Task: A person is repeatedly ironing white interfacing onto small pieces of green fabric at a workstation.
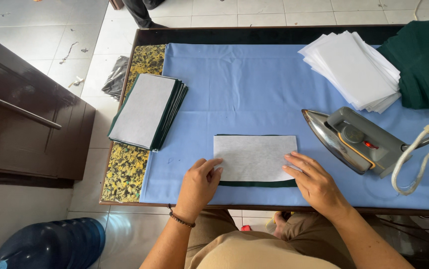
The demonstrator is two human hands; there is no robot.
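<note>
A white rectangle of interfacing [252, 155] lies on a dark green fabric piece [257, 184] whose edges show above and below it, on the blue cloth [254, 89] covering the table. My left hand [198, 187] rests flat at its lower left corner, fingertips touching the white sheet. My right hand [314, 182] presses on its right edge with fingers spread. Neither hand grips anything.
A grey iron [356, 139] rests on its side at the right, its white cord [416, 159] looping. A stack of white sheets [354, 67] and folded green cloth [423, 62] lie at the back right. A finished stack [147, 110] sits left. A blue water jug [50, 246] stands on the floor.
</note>
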